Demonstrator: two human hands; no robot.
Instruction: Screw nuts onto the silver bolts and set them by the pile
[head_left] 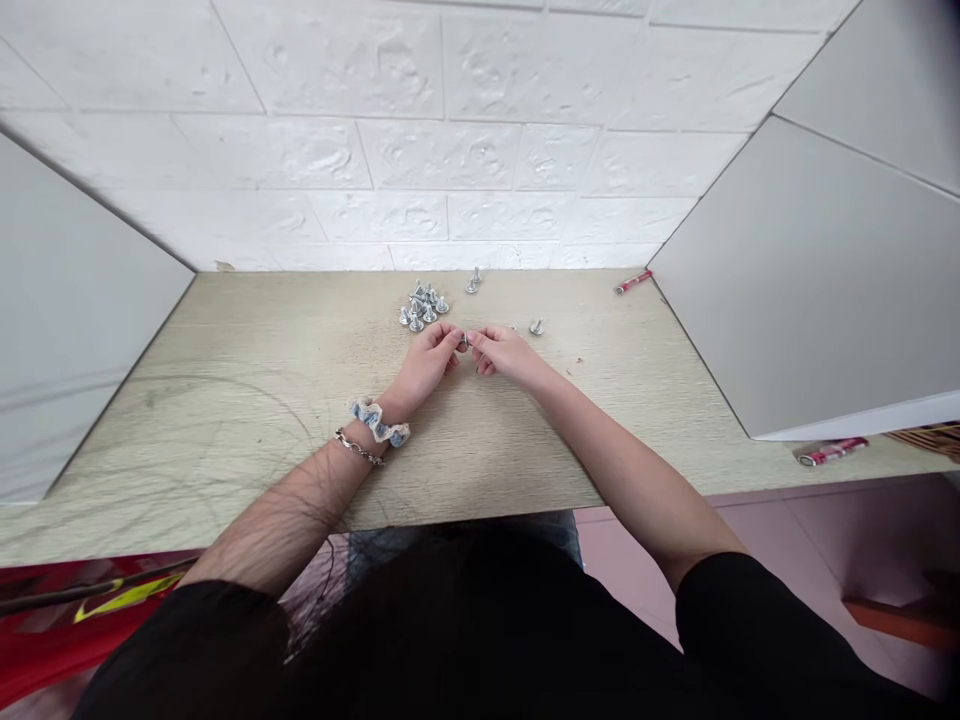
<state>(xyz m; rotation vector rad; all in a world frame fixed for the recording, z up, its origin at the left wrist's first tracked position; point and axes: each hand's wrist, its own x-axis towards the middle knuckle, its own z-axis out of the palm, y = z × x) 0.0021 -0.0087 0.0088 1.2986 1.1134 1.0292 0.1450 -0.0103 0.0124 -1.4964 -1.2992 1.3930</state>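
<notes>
Over the middle of the table, my left hand (429, 362) and my right hand (508, 354) meet, both with fingers pinched on one small silvery bolt (465, 342). Fingertips cover most of it. Just beyond my left hand lies a pile of several silver bolts (424, 306) with wide round bases, many standing shank up. A pair of similar bolts (472, 286) rests farther back near the wall. To the right of my right hand, a single bolt (536, 327) stands by itself.
The pale wood-grain table (480, 460) meets a white brick-pattern wall (480, 155). Grey panels flank it on the left (82, 310) and right (810, 270). A red cylinder (634, 281) lies at the back right corner, and another red cylinder (832, 452) near the right front edge.
</notes>
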